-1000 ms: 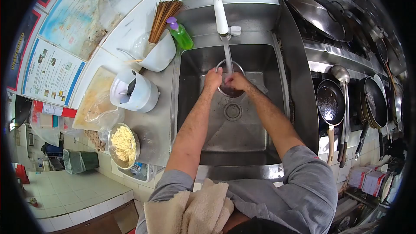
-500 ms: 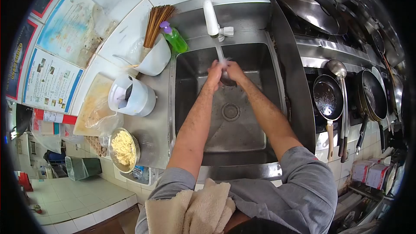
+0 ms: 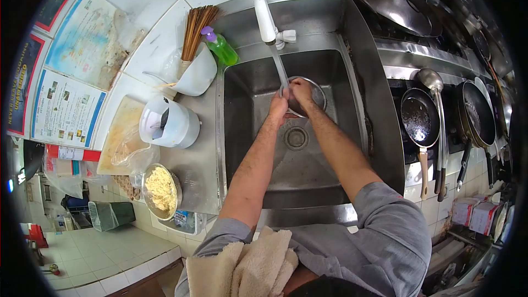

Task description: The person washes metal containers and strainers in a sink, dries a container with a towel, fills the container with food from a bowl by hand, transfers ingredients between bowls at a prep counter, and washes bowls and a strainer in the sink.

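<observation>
A round metal bowl (image 3: 318,97) is tipped under the running water in the sink (image 3: 236,148). My left hand (image 3: 278,105) is closed on the bowl's near left rim, with the thumb along the edge. Curled over the inside of the bowl is my right hand (image 3: 300,91); its fingertips are hidden, so whether it pinches anything there I cannot make out. Water falls from the white faucet (image 3: 265,19) close to the fingers of both hands. Below the hands, the drain (image 3: 296,138) shows in the sink floor.
Left of the sink stand a green soap bottle (image 3: 223,49), a white container (image 3: 197,71) with a stick brush (image 3: 197,30), a white blender-like tub (image 3: 170,124) and a bowl of yellowish shredded food (image 3: 161,188). Pans (image 3: 419,118) and a ladle (image 3: 432,80) lie on the right.
The bowl has turned so its round opening now shows. My hands have moved slightly down, and my right hand now lies over the bowl's inside.
</observation>
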Available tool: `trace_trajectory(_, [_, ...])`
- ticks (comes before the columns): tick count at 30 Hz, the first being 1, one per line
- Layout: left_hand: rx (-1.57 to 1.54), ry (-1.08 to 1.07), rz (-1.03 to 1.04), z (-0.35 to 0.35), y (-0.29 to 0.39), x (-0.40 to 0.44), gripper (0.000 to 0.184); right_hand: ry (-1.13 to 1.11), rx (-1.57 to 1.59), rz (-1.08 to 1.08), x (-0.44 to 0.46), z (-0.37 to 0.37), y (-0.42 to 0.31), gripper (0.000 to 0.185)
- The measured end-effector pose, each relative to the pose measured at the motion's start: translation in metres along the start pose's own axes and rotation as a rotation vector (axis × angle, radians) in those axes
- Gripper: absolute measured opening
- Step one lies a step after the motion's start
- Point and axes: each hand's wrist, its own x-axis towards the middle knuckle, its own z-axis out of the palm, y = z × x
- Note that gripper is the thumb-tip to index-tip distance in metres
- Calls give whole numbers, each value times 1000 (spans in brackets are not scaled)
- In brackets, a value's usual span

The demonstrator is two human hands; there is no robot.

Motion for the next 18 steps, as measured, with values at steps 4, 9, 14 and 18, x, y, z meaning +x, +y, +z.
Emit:
trace_trajectory(4, [51, 5, 111, -27, 2, 20, 31, -563, 357, 439, -10, 1, -28, 9])
trace_trajectory(9, [347, 213, 212, -35, -1, 18, 30, -445, 912, 486, 9, 18, -39, 8])
trace_trajectory(14, [390, 176, 232, -25, -9, 24, 39, -406, 1187, 426, 5, 28, -62, 11])
trace_trajectory(18, [686, 187, 301, -15, 3, 28, 40, -454, 747, 190, 22, 3, -65, 20])
